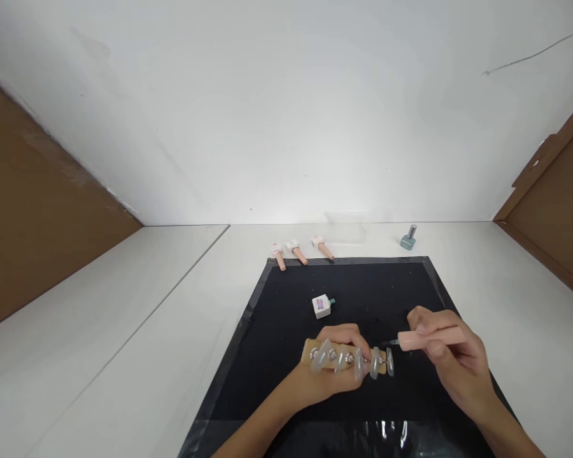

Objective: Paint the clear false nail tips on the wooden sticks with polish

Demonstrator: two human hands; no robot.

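My left hand (339, 378) is closed around a wooden nail display stand (308, 351). Several clear, glossy false nails (375, 362) sit along it on small metal studs. In my right hand (458, 369) is a pink-handled nail polish brush (432, 338). Its dark greenish bristles reach left, close to the nail at the stand's right end; whether they touch it I cannot tell. Just beyond my left hand, a white square polish bottle (321, 306) without its cap lies on the black mat, its greenish neck pointing right.
Three pink-capped white polish bottles (296, 252) lie along the far edge of the black mat (363, 280). Behind them is a clear plastic tray (344, 232). A teal polish bottle (408, 238) stands at the back right. Brown cardboard panels (38, 203) flank the white table.
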